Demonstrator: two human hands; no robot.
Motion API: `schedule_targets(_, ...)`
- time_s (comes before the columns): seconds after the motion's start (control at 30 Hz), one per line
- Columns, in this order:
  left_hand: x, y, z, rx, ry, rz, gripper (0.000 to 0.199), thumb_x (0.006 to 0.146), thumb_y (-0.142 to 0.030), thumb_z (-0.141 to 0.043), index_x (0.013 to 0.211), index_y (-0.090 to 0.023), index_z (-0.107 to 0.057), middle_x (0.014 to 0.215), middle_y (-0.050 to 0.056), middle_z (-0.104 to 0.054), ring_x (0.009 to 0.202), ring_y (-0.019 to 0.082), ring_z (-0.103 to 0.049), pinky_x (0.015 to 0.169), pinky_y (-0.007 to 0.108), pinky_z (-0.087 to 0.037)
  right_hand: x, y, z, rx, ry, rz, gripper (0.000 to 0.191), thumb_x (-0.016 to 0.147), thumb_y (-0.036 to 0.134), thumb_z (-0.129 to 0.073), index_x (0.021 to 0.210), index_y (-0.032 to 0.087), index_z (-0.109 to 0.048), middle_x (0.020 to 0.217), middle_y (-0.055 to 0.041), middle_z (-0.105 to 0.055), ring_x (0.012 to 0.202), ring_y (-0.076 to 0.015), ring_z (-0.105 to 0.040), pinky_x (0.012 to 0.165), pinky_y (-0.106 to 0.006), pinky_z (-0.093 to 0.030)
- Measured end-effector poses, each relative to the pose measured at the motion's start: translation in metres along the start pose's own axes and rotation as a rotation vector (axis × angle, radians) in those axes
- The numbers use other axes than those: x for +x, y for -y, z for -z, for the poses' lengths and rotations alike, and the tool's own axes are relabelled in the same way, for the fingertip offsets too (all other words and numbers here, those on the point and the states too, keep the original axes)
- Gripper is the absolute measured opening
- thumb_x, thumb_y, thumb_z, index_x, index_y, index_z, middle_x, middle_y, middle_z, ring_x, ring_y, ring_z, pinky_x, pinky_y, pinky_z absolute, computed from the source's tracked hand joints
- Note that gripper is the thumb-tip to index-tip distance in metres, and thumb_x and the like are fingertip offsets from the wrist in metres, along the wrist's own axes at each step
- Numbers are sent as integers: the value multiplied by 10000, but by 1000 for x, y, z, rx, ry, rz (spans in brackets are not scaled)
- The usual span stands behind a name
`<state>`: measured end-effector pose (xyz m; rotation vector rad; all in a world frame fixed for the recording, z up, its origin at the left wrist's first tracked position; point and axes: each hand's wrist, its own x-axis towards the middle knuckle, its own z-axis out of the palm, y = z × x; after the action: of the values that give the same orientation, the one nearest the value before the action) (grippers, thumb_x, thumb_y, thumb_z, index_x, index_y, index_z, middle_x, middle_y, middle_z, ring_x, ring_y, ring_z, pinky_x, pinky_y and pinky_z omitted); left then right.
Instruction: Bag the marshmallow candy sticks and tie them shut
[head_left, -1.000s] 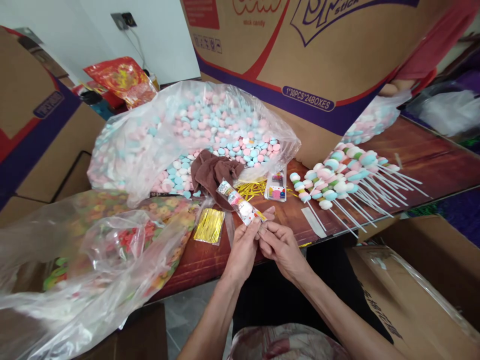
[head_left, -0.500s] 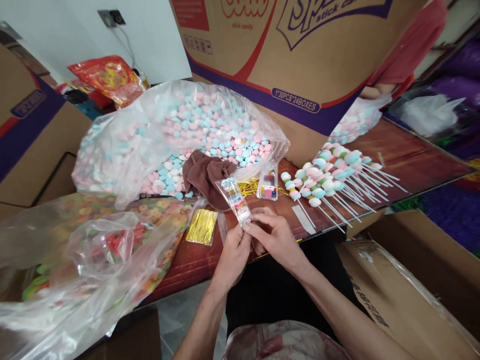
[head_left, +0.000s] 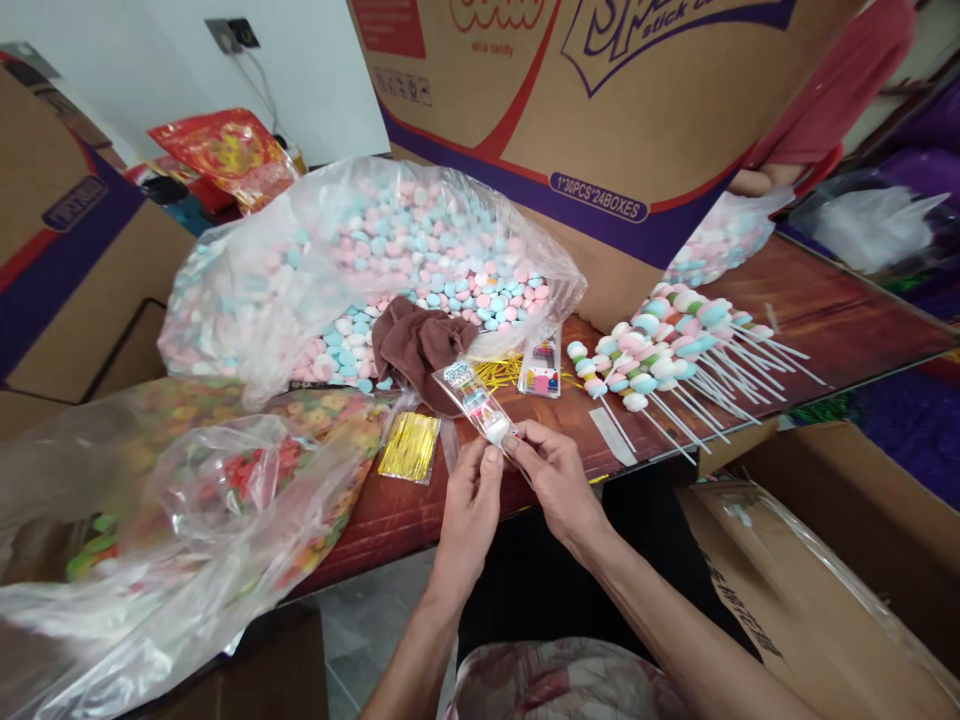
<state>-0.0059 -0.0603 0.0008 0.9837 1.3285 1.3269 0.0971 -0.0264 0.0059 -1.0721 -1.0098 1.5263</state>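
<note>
A small clear printed packet with a candy skewer inside point(head_left: 477, 402) points away from me, its near end between my hands. My left hand point(head_left: 474, 492) pinches that end from the left, thumb on top. From the right, my right hand point(head_left: 551, 470) grips the same end, with fingers curled round it. Just beyond lie a brown cloth point(head_left: 424, 345), loose gold twist ties point(head_left: 501, 373) and a stack of printed wrappers point(head_left: 541, 368). To the left is a packet of gold twist ties point(head_left: 409, 447).
A big clear bag of pastel marshmallows point(head_left: 360, 240) stands behind. Marshmallow skewers on white sticks point(head_left: 675, 345) are piled at right. A bag of gummy rings point(head_left: 277, 500) lies left. A large carton point(head_left: 525, 120) blocks the back; another person's sleeve point(head_left: 832, 100) shows beyond it.
The fingers of both hands have shifted at the packet's near end, and the right hand's fingers now curl closer round it. The whole view has moved slightly.
</note>
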Motion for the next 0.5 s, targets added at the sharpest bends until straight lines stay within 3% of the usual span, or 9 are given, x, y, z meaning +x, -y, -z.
schedule_targets(0.13,3,4,-7,-224,18,125,329,847,-490,-656,829,-166,-705,706,4,-604,696,135,-545,694,245,-448,-5,-9,-3,-57,14,-36,305,845,423,-640,684,186,-537,563,49,-481,472,-73,-381,440,-206,-293)
schedule_targets(0.23,4,-1,-7,-424,78,212,310,787,-469,-732,878,-172,-730,674,-5,-602,632,115,-546,678,245,-478,-10,-8,-5,83,39,-168,400,835,507,-653,650,187,-499,440,94,-372,373,-42,-235,373,-199,-170)
schedule_targets(0.33,1,-9,6,-503,132,259,267,755,-427,-773,884,-194,-756,706,18,-651,637,129,-590,670,259,-505,-17,-3,-9,342,284,-370,455,819,575,-652,639,189,-491,375,129,-281,327,-26,-150,353,-187,-150)
schedule_targets(0.4,-4,-12,19,-506,97,250,208,705,-386,-822,807,-214,-766,748,35,-690,692,152,-628,664,255,-510,-21,-2,-13,476,499,-474,468,804,581,-670,626,195,-475,362,139,-256,310,-24,-142,346,-182,-168)
schedule_targets(0.5,-11,-15,34,-484,82,236,192,696,-355,-830,824,-224,-771,794,44,-706,695,170,-639,660,285,-525,-24,-6,-17,480,621,-480,467,787,597,-678,635,194,-497,381,114,-353,300,-40,-234,344,-194,-245)
